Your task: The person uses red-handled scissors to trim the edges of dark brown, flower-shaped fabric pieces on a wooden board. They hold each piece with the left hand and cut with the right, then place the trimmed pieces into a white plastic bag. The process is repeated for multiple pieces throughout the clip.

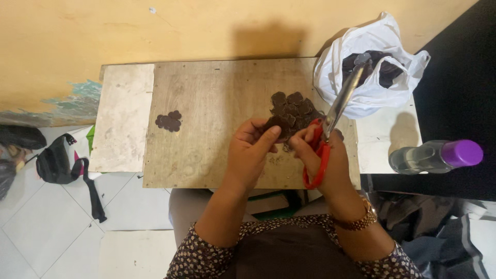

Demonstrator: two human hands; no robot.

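My left hand pinches a small dark brown round piece between thumb and fingers, above a wooden board. My right hand grips red-handled scissors, their metal blades pointing up and right toward a white plastic bag. Both hands meet just below a heap of similar dark pieces on the board. A small separate cluster of dark pieces lies at the board's left.
The white bag holds more dark pieces. A clear bottle with a purple cap lies on its side at the right. A yellow wall backs the table. A black bag sits on the tiled floor at left.
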